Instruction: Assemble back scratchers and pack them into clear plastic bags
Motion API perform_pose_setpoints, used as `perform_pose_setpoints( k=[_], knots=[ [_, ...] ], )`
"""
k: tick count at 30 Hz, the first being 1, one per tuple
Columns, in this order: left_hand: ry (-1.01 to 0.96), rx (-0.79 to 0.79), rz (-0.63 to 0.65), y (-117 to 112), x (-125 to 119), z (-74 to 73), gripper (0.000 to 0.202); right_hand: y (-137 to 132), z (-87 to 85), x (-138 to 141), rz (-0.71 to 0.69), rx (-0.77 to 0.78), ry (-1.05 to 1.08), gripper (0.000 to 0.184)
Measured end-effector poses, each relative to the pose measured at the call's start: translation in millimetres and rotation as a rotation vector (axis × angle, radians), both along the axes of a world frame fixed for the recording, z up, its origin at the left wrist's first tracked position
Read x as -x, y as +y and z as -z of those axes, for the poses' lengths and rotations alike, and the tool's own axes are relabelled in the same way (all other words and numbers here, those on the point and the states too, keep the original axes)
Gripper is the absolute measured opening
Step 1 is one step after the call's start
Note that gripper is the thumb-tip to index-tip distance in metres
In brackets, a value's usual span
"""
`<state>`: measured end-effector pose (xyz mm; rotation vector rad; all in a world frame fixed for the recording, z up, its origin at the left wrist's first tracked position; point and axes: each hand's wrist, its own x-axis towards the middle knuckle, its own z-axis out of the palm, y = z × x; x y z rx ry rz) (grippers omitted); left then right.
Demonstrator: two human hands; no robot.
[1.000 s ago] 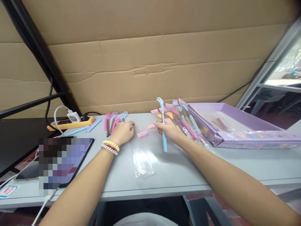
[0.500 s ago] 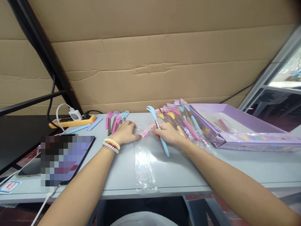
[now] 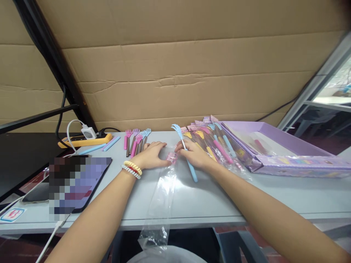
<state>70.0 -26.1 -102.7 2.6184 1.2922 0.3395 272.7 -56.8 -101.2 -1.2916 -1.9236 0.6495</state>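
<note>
- Right hand (image 3: 194, 154): closed around a light-blue back scratcher (image 3: 191, 171).
- Left hand (image 3: 150, 155): part-open, thumb at a pink card (image 3: 172, 157).
- Clear plastic bag (image 3: 160, 199): trailing over the table's (image 3: 208, 204) front edge.

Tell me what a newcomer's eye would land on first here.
Probably the light blue claw-headed stick, held slantwise in the right hand near the middle of the table. Next, the shiny clear plastic bag, stretching from between the hands past the table's near edge. Then the big purple box at the right, beside a row of colourful claw-headed sticks.
</note>
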Motion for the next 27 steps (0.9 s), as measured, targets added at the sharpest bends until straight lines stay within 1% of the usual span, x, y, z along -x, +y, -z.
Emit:
perform_pose_setpoints(
  k=[4,8,11,13,16,20,22,24,27],
  knots=[
    [-0.041,-0.009,0.039,0.7,-0.1,1.5,0.073,4.9,2.5,-1.8,0.080,-0.002,-0.001,0.020],
    [-0.060,-0.001,0.047,-1.3,-0.5,0.1,0.054,7.0,1.9,-3.8,0.041,0.012,-0.077,0.018],
    [-0.062,-0.005,0.070,-3.8,-1.7,-2.2,0.048,6.9,2.4,-4.4,0.025,0.041,-0.138,0.014],
    [-0.059,-0.004,0.082,-5.1,-2.3,-3.2,0.047,7.4,4.5,-4.7,0.011,0.080,-0.131,0.014],
    [-0.059,-0.011,0.083,-5.8,-2.2,-3.2,0.049,9.2,8.0,-5.4,0.003,0.113,-0.041,0.015],
    [-0.067,-0.040,0.069,-6.2,-2.1,-3.1,0.053,9.9,8.0,-6.1,0.005,0.087,0.124,0.018],
    [-0.084,-0.050,0.060,-6.9,-2.9,-4.1,0.048,9.4,6.3,-6.0,-0.002,0.093,0.207,0.021],
    [-0.116,-0.067,0.060,-7.8,-3.9,-5.5,0.038,8.8,4.9,-5.9,0.015,0.118,0.278,0.023],
    [-0.172,-0.103,0.081,-9.1,-5.4,-7.1,0.029,7.6,3.4,-6.0,0.002,0.165,0.353,0.024]
  ],
)
